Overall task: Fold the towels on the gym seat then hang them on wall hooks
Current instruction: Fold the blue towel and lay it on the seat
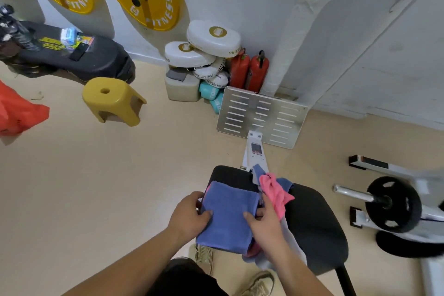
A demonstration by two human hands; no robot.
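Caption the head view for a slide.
The left hand and right hand grip a folded blue towel on the gym seat; a crumpled pink towel lies beside it.

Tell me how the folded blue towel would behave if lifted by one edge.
Probably floppy: the blue towel sags over the seat edge. Its fold would likely fall open from one edge; the left hand and right hand pinch opposite sides. Likely light and grippy, given its fuzzy surface.

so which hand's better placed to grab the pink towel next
Right, probably. The right hand holds the blue towel by the edge beside the crumpled pink towel; the left hand holds the opposite edge, farther away.
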